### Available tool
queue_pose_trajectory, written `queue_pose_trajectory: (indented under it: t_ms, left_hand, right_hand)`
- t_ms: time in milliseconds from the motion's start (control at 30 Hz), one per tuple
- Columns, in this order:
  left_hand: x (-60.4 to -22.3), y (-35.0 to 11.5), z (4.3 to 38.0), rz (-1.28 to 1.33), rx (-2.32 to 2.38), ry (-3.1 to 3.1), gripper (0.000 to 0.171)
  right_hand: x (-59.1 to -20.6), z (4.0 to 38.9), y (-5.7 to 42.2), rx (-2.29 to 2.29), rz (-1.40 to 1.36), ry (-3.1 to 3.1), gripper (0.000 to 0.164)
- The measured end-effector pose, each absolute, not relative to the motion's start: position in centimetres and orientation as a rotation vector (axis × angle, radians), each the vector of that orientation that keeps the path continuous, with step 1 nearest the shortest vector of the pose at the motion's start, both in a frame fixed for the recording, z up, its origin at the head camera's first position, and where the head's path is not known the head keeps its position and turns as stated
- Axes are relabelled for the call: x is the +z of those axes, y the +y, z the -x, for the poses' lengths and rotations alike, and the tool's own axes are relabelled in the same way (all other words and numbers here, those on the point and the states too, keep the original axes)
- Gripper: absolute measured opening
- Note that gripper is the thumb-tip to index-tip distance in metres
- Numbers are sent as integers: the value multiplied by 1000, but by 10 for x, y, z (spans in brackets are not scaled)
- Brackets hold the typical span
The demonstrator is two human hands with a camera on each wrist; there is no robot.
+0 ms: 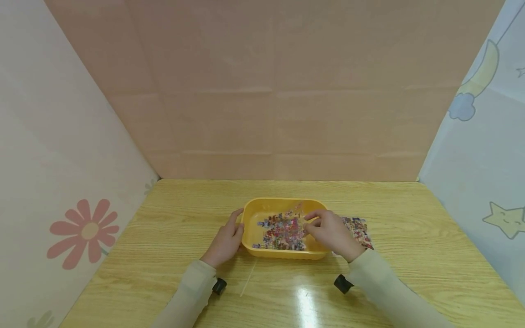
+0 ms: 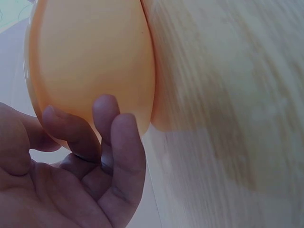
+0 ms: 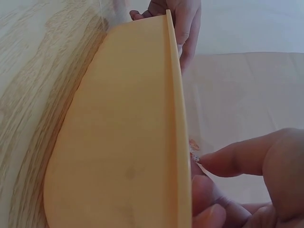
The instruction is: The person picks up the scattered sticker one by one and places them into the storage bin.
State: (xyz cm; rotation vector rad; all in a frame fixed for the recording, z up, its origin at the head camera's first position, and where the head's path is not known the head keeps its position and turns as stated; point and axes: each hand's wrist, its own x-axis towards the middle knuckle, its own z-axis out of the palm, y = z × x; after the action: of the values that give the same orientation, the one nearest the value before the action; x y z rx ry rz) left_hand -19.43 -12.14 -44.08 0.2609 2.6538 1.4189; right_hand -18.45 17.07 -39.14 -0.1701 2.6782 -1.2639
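Note:
A yellow plastic basin (image 1: pixel 283 255) stands on the table, holding several clear sheets with colourful printed figures (image 1: pixel 283 237). At its left end my left hand (image 1: pixel 225 241) grips the rim, thumb on top and fingers against the outer wall (image 2: pixel 104 61). Over the basin's right side, my right hand (image 1: pixel 330 230) pinches the edge of a clear printed sheet (image 1: pixel 296 212) between thumb and index finger. In the right wrist view only a small colourful bit (image 3: pixel 194 156) shows at the index fingertip; the basin's wall (image 3: pixel 118 118) hides the rest.
More colourful printed sheets (image 1: pixel 358 230) lie on the table right of the basin, partly behind my right wrist. A thin pale strip (image 1: pixel 248 278) lies in front of the basin. The wood-grain table (image 1: pixel 164 255) meets a pinkish wall covering (image 1: pixel 279 136) behind and patterned side walls.

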Motion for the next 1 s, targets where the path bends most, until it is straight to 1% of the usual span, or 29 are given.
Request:
queue_pose_trajectory:
  t_ms: [200, 500, 667, 833, 1000]
  left_hand:
    - [-440, -121, 194, -270, 1431, 2660, 48]
    - [-442, -122, 195, -262, 1416, 2660, 48]
    - [-443, -122, 195, -270, 1419, 2657, 48]
    - [-443, -122, 195, -253, 1411, 2655, 49]
    - [-441, -122, 195, -244, 1419, 2647, 49]
  right_hand:
    - [-390, 184, 169, -1267, 158, 2640, 39]
    - [-389, 184, 175, -1297, 162, 2635, 40]
    - [-394, 185, 188, -1336, 184, 2712, 39]
    - [-396, 185, 207, -1342, 144, 2838, 34]
    - [-395, 183, 227, -1282, 77, 2939, 35]
